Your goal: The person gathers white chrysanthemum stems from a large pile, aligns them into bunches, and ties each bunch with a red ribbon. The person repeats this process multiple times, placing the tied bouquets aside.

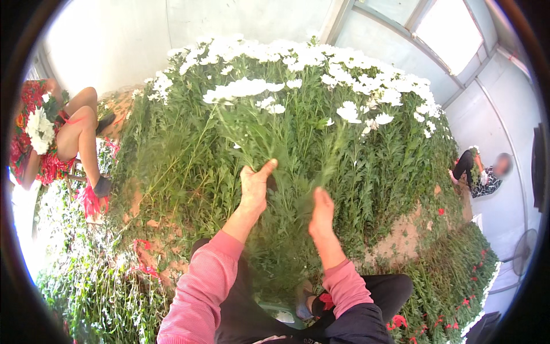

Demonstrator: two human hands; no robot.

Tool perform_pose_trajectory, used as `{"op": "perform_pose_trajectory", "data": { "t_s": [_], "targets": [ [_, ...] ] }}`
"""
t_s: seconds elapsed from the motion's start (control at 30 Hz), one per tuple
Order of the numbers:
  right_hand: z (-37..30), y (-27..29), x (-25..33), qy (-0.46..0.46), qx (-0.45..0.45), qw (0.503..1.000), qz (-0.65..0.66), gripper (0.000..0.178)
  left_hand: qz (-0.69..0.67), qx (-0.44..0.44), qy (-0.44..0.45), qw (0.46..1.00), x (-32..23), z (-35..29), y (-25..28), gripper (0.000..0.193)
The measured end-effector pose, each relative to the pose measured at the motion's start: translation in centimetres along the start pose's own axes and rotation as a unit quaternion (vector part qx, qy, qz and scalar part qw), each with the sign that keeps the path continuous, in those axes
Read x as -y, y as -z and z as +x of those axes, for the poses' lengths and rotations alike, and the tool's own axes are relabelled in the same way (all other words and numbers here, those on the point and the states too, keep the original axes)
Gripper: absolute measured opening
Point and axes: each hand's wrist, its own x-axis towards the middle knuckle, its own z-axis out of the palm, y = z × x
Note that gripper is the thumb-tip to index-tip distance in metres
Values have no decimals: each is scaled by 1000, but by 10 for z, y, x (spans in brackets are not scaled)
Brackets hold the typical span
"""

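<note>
My left hand [254, 186] is closed around the stems of a bunch of white chrysanthemums [243, 89], its thumb pointing up along them. The blooms fan out above that fist, level with one another. To the right, my right hand [322, 212] is closed on a single leafy chrysanthemum stem [329, 157], which is smeared by motion. A white bloom [349, 112] appears to top that stem, though the join is blurred. Leaves and lower stems hang between my forearms. Behind both hands stands a broad bank of white chrysanthemums [389, 94] with dense green foliage.
At the left sits a person in red patterned clothing [40, 114] with white flowers. Another person [487, 178] sits far right near a fan [524, 252]. Leafy stems [103, 286] heap at lower left; another flower pile [452, 275] lies lower right. Red strips [146, 258] lie about.
</note>
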Motion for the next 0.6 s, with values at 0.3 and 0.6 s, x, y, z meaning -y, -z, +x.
{"op": "perform_pose_trajectory", "data": {
  "t_s": [0.3, 0.6],
  "targets": [
    [91, -4, 65, 328, 66, 787, -519, 77, 32, 49, -13, 998, -19, 0, 29, 23],
    [23, -119, 118, -54, 408, 906, 99, 61, 98, 299, 103, 944, -30, -24, 17, 30]
  ]
}}
